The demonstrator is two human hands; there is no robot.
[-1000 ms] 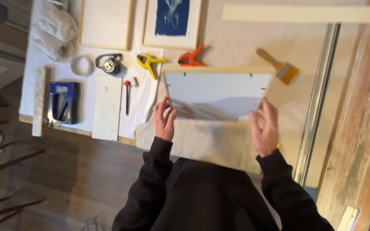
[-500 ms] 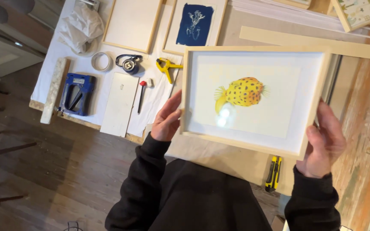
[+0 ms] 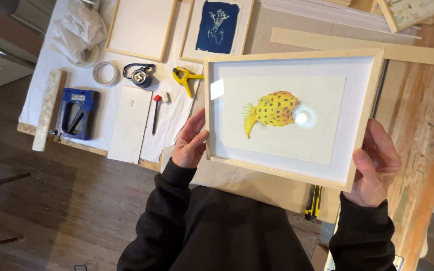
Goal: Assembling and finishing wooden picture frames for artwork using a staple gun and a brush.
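While one second ago the wooden frame [image 3: 293, 116] lay face down on the bench [image 3: 418, 125], it is now turned over and lifted, with its glass side toward the person. A yellow spotted fish picture [image 3: 272, 110] shows inside a white mat. The left hand [image 3: 189, 143] grasps the left edge and the right hand [image 3: 376, 163] clasps the lower right corner, so both hands hold it above the bench. Bright reflections lie on the glass, so its cleanness probably cannot be judged. Behind it rest a yellow clamp [image 3: 186, 78] and a blue print [image 3: 218, 26].
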